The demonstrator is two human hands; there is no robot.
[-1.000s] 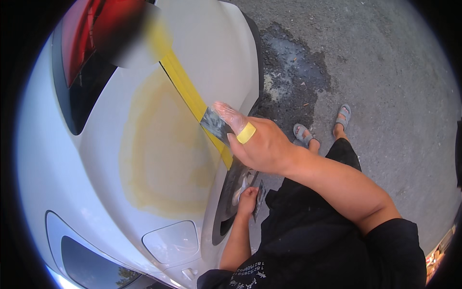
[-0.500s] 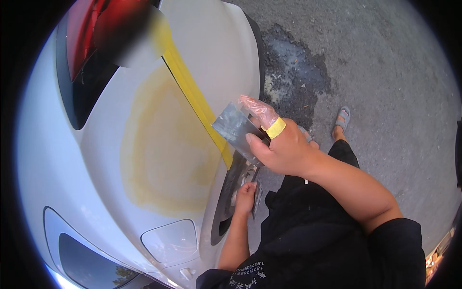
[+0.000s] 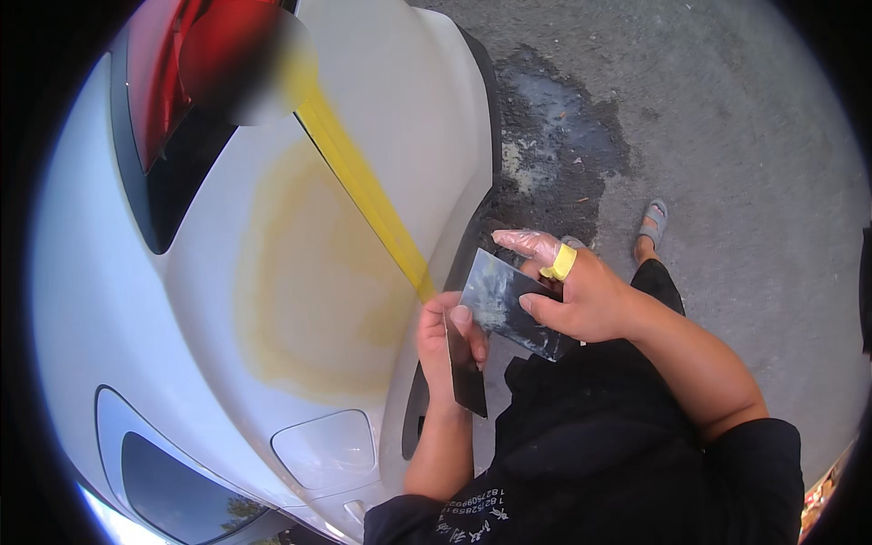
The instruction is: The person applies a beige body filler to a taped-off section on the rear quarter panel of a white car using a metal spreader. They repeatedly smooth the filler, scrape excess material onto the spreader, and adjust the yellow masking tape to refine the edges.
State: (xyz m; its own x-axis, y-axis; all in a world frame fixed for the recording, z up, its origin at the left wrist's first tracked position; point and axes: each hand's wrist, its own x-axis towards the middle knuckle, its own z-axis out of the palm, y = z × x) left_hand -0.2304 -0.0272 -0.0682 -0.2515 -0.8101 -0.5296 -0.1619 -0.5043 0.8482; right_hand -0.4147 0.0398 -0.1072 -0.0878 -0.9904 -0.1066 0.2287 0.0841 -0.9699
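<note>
LOC: outdr paved area | EVID: gry pavemt [image 3: 736, 173], wet patch [image 3: 568, 123], wht car [image 3: 404, 82] w/ ylw tape [image 3: 363, 191]

A head-worn fisheye faces down from close above; car [image 3: 291, 263] at left, pavement [image 3: 745, 173] at right.

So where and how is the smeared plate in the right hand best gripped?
Probably pinched at its right part, from the right, as the right hand does: the plate looks thin and flat, its heaviest pale smears toward the left end.
</note>
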